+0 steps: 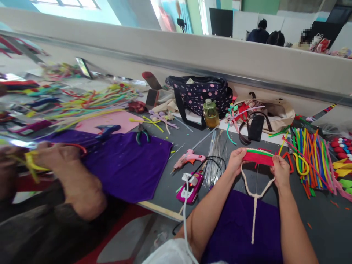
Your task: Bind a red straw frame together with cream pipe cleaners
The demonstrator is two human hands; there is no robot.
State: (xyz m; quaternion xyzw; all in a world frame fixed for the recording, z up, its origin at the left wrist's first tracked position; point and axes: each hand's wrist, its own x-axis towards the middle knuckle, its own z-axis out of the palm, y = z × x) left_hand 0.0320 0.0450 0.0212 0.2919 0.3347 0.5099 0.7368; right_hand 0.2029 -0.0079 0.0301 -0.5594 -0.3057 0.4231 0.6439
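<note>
My left hand (238, 161) and my right hand (281, 172) are both closed, pinching opposite ends of a red-and-green pipe-cleaner piece (258, 158). A fuzzy cream pipe cleaner runs along its top edge. From its two sides, cream pipe cleaners (254, 209) come down and meet in a Y with a straight stem. The piece is held up over a purple cloth (242, 227) at the table's near edge. To the left of my left hand are a bundle of thin metal wires (216, 157) and a pink glue gun (189, 158). Orange-handled scissors (288, 161) lie close to my right hand.
Bundled coloured pipe cleaners (313, 157) lie at right. A magenta power strip (190, 189) with a white cable sits left of my arm. Behind stand a bottle (211, 113), a dotted bag (203, 91) and a beige bag (283, 112). At left, a co-worker's blurred hands (55, 157) work.
</note>
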